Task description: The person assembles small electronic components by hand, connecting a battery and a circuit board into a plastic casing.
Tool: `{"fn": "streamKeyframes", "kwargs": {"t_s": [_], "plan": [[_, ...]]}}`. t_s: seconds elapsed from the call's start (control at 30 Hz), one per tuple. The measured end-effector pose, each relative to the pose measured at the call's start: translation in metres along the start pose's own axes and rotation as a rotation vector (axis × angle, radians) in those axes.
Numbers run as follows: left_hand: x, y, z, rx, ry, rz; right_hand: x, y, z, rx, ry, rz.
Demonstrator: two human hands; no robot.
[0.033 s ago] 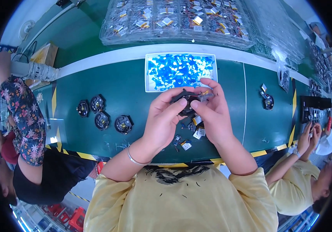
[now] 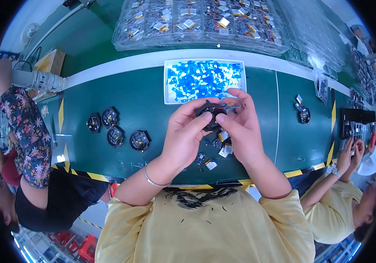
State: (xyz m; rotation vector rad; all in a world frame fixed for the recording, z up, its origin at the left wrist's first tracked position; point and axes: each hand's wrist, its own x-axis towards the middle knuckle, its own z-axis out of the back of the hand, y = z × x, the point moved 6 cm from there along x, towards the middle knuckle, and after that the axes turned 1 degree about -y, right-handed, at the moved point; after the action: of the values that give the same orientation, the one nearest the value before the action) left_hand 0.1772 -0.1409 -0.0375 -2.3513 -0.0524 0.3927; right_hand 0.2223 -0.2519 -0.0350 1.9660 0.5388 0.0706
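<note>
Your left hand (image 2: pixel 180 127) is clamped on a black round housing (image 2: pixel 213 115), held above the bench (image 2: pixel 157 98) in front of your chest, with its thumb on the face and its fingers curled behind; your right hand (image 2: pixel 242 127) grips the same housing from the other side, thumb tip just beside the left one, forefinger raised near some thin wires (image 2: pixel 231 106); two thumbs opposed to the fingers likely steady it where you can look straight down; the hidden fingertips I cannot tell. Silver pouch cells (image 2: pixel 225 151) lie below and near your right hand, seemingly for a short reach; four black housings (image 2: pixel 110 117) sit well apart to your left, perhaps so they do not mix with the cells; beyond your hands, a white tray (image 2: pixel 166 90) probably uses its walls to contain blue scraps (image 2: pixel 201 79).
</note>
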Motion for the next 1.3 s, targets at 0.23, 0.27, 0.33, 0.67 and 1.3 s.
{"fn": "streamKeyframes", "kwargs": {"t_s": [0.23, 0.27, 0.33, 0.67, 1.3], "plan": [[0.004, 0.005, 0.001, 0.339, 0.066, 0.091, 0.002, -0.002, 0.012, -0.092, -0.018, -0.018], [0.003, 0.003, -0.001, 0.336, 0.064, 0.091, 0.003, 0.002, 0.011, -0.108, -0.004, -0.031], [-0.001, 0.004, -0.008, 0.330, 0.147, 0.157, 0.003, 0.005, 0.011, -0.124, 0.014, -0.046], [-0.007, 0.004, -0.017, 0.471, 0.234, -0.028, 0.000, 0.007, 0.004, -0.196, 0.030, 0.095], [-0.004, 0.008, -0.011, 0.711, 0.142, -0.347, 0.006, 0.001, -0.002, 0.016, 0.062, 0.207]]}}
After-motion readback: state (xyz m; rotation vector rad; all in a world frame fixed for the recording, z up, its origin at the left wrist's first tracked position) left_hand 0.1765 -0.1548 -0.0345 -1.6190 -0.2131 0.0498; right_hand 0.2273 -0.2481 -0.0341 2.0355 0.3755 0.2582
